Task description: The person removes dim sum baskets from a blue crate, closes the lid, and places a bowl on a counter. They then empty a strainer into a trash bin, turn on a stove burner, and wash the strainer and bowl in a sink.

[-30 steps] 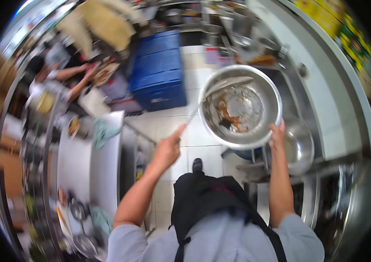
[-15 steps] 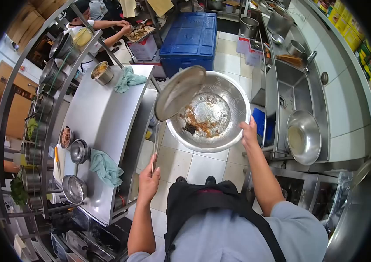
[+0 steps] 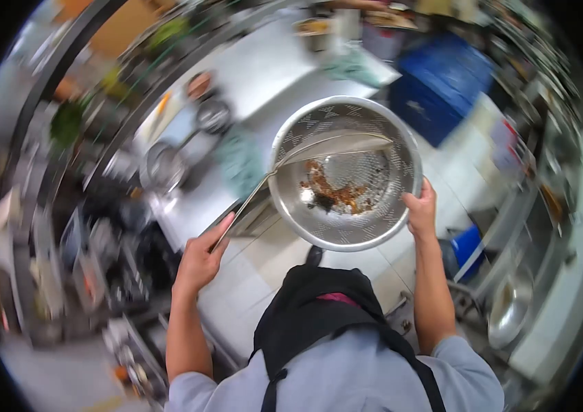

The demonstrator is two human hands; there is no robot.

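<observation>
My right hand is closed on the right rim of a perforated metal colander, held in front of my body above the floor. Brown and dark food residue lies on its bottom. In my left hand is the thin handle of a round fine-mesh strainer, gripped from the left. The strainer's head sits over the colander's opening, tilted so that it looks narrow, and overlaps the far half of the bowl.
A steel counter on the left holds green cloths, bowls and a pot. A large blue chest stands on the tiled floor. To the right is a big metal bowl. The surroundings are blurred.
My view and body have turned left, so the counter and chest appear shifted right and rotated. The strainer head has tipped from upright at the colander's left side to lying over its opening.
</observation>
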